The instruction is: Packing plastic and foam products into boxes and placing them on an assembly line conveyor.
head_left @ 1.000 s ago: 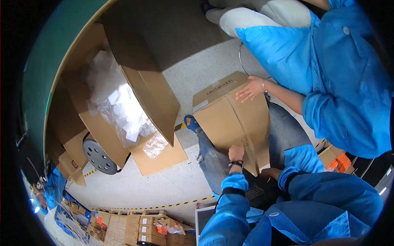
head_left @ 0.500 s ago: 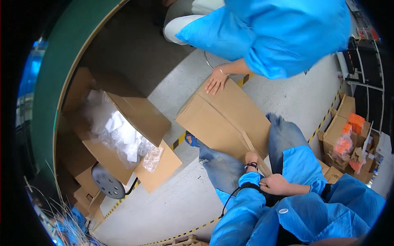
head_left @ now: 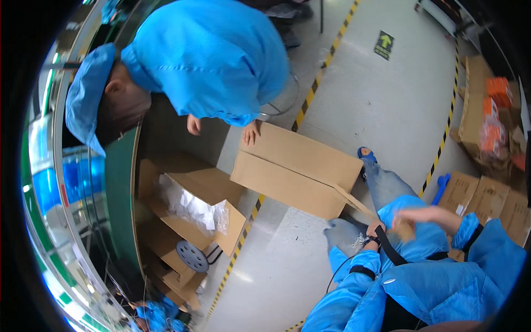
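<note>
Cardboard box [head_left: 298,171], long, brown and closed along its top, lies on the pale grey floor [head_left: 387,105] in the middle of the view, running from upper left down to lower right, with one loose flap [head_left: 354,202] sticking out at its near right corner. A co-worker [head_left: 210,55] in a blue smock and blue cap bends over its far end; one of that person's hands [head_left: 251,133] rests with spread fingers on the far top edge of the box, the other [head_left: 193,125] hangs just above the floor beside it. A green curved barrier [head_left: 119,199] bounds the left side, and against it stands an open carton [head_left: 191,202] holding crumpled clear plastic bags [head_left: 193,206], with a grey perforated reel [head_left: 192,255] leaning just below it among flattened cardboard. A yellow-and-black striped line [head_left: 310,94] crosses the floor under the box. More stacked cartons [head_left: 487,116], some with orange packs, line the right edge. The wearer sits or kneels in blue sleeves and jeans, with one blue shoe [head_left: 365,156] just beside the near end of the box. The left hand [head_left: 377,228], wearing a dark wrist strap, is at the near right corner of the box right below the loose flap; whether its fingers are closed on the cardboard cannot be told. The right hand [head_left: 420,216] is blurred and held in the air just right of that corner, fingers loosely extended and holding nothing.
</note>
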Action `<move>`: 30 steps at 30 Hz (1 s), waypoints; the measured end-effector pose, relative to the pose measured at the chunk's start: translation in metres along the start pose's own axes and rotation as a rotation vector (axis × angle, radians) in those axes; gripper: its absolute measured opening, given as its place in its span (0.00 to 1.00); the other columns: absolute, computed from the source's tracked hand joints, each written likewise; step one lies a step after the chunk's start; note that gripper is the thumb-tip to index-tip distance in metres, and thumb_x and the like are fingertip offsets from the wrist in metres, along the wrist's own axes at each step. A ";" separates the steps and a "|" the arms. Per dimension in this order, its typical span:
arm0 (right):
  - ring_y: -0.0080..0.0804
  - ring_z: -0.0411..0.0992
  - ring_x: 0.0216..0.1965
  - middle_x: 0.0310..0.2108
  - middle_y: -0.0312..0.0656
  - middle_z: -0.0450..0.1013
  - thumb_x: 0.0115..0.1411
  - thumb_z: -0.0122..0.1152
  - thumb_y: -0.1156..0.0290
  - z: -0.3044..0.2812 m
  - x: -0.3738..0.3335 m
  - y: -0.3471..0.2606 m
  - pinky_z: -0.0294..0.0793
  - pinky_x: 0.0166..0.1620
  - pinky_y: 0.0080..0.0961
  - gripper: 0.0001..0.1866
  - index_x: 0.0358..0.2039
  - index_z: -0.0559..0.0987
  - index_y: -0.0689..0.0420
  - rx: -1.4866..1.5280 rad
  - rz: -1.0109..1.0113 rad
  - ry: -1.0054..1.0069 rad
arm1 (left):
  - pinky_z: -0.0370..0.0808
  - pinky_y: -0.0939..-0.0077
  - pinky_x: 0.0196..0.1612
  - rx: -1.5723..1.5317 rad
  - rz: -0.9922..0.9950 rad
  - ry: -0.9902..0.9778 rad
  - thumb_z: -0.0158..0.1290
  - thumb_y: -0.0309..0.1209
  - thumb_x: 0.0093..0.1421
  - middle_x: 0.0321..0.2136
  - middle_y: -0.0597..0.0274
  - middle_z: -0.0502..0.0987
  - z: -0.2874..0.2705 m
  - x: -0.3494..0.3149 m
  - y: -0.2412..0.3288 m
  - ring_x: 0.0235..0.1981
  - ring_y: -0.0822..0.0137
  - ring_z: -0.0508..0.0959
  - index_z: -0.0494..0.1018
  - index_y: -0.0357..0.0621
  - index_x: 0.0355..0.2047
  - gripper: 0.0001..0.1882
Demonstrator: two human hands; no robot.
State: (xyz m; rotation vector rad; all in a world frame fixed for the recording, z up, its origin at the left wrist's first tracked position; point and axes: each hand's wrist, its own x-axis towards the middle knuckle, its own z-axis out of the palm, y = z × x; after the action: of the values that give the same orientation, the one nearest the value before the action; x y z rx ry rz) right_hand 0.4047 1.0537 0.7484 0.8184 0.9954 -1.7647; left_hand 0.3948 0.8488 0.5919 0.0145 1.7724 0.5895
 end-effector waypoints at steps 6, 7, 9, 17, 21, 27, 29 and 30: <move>0.33 0.73 0.33 0.28 0.42 0.73 0.52 0.52 0.34 -0.065 0.155 0.110 0.72 0.29 0.33 0.38 0.36 0.76 0.64 -0.320 0.006 0.440 | 0.73 0.60 0.42 0.047 0.116 -0.184 0.44 0.38 0.60 0.34 0.45 0.78 0.031 -0.104 -0.001 0.38 0.47 0.77 0.75 0.37 0.35 0.17; 0.37 0.74 0.33 0.28 0.43 0.73 0.51 0.54 0.36 -0.044 0.194 0.115 0.71 0.30 0.37 0.37 0.35 0.76 0.66 -0.192 0.103 0.424 | 0.73 0.61 0.42 0.053 0.110 -0.180 0.44 0.38 0.60 0.34 0.45 0.78 0.028 -0.111 -0.005 0.38 0.47 0.77 0.75 0.37 0.35 0.17; 0.44 0.75 0.33 0.28 0.46 0.74 0.51 0.58 0.43 -0.020 0.247 0.123 0.71 0.32 0.44 0.32 0.34 0.76 0.67 -0.037 0.082 0.407 | 0.73 0.61 0.42 0.062 0.110 -0.228 0.44 0.39 0.60 0.35 0.46 0.78 0.027 -0.123 -0.014 0.39 0.47 0.77 0.74 0.37 0.36 0.17; 0.51 0.75 0.33 0.27 0.56 0.74 0.55 0.49 0.68 -0.013 0.329 0.245 0.74 0.33 0.46 0.11 0.33 0.78 0.59 -0.460 -0.115 0.973 | 0.70 0.60 0.48 0.403 0.353 -0.472 0.49 0.40 0.58 0.46 0.42 0.72 0.000 -0.037 -0.105 0.47 0.48 0.72 0.70 0.36 0.47 0.22; 0.48 0.76 0.31 0.27 0.53 0.75 0.57 0.46 0.70 -0.090 0.341 0.407 0.74 0.31 0.43 0.11 0.29 0.78 0.59 -0.647 0.107 1.121 | 0.57 0.50 0.58 1.110 0.592 0.400 0.53 0.40 0.54 0.63 0.41 0.49 -0.003 0.122 -0.104 0.60 0.40 0.55 0.51 0.40 0.63 0.39; 0.51 0.75 0.36 0.34 0.57 0.74 0.57 0.47 0.72 -0.137 0.134 0.613 0.74 0.34 0.43 0.11 0.35 0.77 0.60 -0.404 0.479 1.198 | 0.54 0.52 0.60 1.038 0.603 0.404 0.53 0.37 0.53 0.62 0.39 0.50 0.030 0.164 -0.124 0.63 0.45 0.51 0.53 0.33 0.60 0.38; 0.54 0.74 0.36 0.36 0.60 0.74 0.58 0.47 0.70 -0.128 0.071 0.591 0.73 0.37 0.45 0.14 0.43 0.74 0.61 -0.213 0.428 1.336 | 0.55 0.54 0.60 0.801 0.631 0.153 0.56 0.36 0.51 0.57 0.36 0.57 0.072 0.130 -0.133 0.60 0.41 0.55 0.56 0.27 0.56 0.38; 0.55 0.74 0.36 0.37 0.60 0.73 0.58 0.47 0.69 -0.121 0.049 0.570 0.72 0.38 0.45 0.17 0.46 0.72 0.61 -0.147 0.382 1.369 | 0.56 0.54 0.60 0.618 0.723 0.063 0.58 0.35 0.49 0.54 0.36 0.61 0.096 0.111 -0.136 0.58 0.40 0.58 0.57 0.26 0.54 0.37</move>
State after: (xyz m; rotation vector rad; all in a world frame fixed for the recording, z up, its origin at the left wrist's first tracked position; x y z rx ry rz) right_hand 0.9296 0.9999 0.4963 2.0267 1.5983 -0.6153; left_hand 0.4891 0.8015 0.4222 1.1058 1.9318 0.5168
